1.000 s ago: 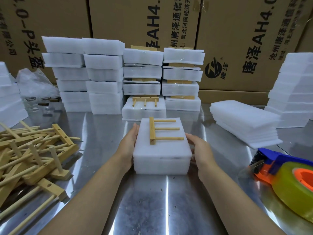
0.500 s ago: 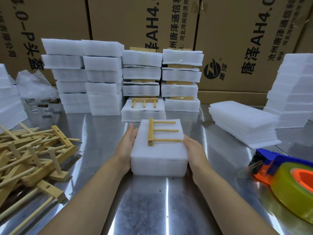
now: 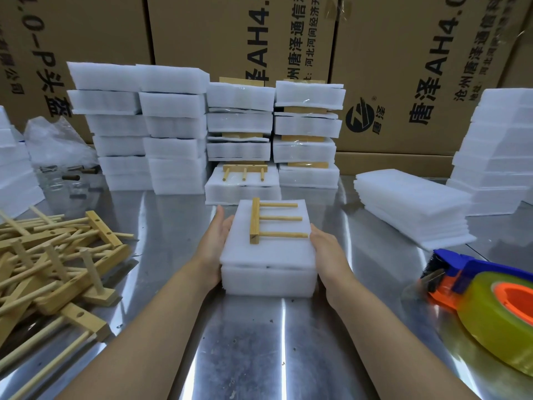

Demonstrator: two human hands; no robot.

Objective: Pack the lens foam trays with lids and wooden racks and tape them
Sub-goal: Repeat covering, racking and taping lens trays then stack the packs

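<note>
- I am pressing my left grip (image 3: 215, 243) and right grip (image 3: 327, 252), both open-handed with fingers flat, against the two sides of the foam tray (image 3: 268, 281) on the bench (image 3: 259, 356).
- Its lid (image 3: 268, 252) is lying on top, and a wooden rack (image 3: 261, 220) is resting on the lid. I see no tape on it, so I judge taping is next.
- The tape dispenser (image 3: 467, 280) is lying right of the tray, untouched.
- Behind the tray, finished packs (image 3: 307, 122) are standing stacked.
- Loose racks (image 3: 57, 255) left of the tray and spare lids (image 3: 409, 206) to its right are suggesting plenty left.

A shiny steel table (image 3: 259, 356) reflects streaks of light before a wall of printed cardboard cartons (image 3: 403, 67).
</note>
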